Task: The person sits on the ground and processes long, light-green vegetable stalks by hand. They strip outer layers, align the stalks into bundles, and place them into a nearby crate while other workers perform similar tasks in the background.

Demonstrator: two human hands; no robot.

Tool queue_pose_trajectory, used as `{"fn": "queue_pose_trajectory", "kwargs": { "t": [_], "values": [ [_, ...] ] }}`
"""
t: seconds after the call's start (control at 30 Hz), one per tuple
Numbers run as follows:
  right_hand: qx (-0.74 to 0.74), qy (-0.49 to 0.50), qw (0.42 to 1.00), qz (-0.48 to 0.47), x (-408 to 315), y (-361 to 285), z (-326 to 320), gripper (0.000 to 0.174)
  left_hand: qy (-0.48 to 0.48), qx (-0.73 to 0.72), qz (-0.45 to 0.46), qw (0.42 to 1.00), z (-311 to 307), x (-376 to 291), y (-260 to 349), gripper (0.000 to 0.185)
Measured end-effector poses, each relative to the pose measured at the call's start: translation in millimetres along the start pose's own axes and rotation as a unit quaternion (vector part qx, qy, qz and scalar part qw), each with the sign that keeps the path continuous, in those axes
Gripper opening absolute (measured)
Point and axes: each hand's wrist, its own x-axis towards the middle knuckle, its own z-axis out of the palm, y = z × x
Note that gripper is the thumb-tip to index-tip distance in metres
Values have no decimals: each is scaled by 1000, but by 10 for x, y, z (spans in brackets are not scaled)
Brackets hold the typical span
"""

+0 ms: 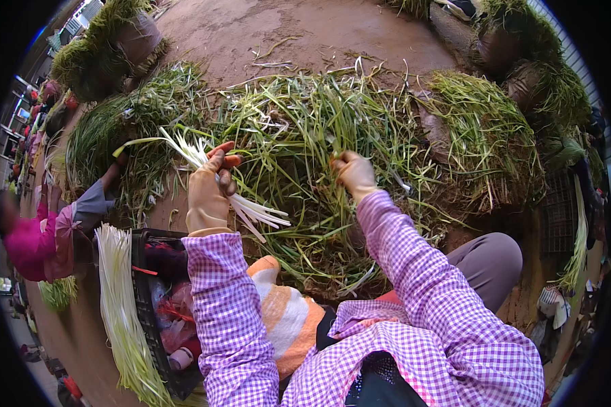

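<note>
My left hand (212,188), in a pale glove with bare-looking fingertips in orange and brown, is closed around a small bunch of white-stemmed leafy stalks (257,211). The stems stick out on both sides of the fist. To its right, my right hand (355,173), also in a pale glove, has its fingers bent together at the green leaves of the heap (305,112). Whether a stalk is pinched between them is too unclear to tell. The heap of loose green stalks, with white and brown parts among them, lies on the floor before me.
A black plastic crate (145,305) with plastic bags stands at my left; a long bundle of pale stalks (125,300) lies along its outer side. Another green bundle (483,137) is at the right. A person in pink (30,249) sits at the far left. A striped towel (285,315) lies near my lap.
</note>
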Motion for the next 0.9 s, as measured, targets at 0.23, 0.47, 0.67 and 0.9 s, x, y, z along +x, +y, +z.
{"fn": "queue_pose_trajectory", "kwargs": {
  "t": [0.23, 0.47, 0.67, 0.9],
  "values": [
    [-180, 189, 898, -353, -39, 297, 189, 33, 15, 42, -9, 999, 53, -46, 50, 25],
    [-438, -159, 885, -19, -161, 824, 901, 28, -36, 54, -1, 998, 98, -28, 19, 26],
    [-287, -33, 922, -258, -275, 298, 632, 16, -36, 54, -1, 998, 72, -37, 9, 25],
    [-91, -65, 944, -311, -692, -586, 792, 14, -19, 48, 17, 999, 36, 22, 80, 25]
  ]
}}
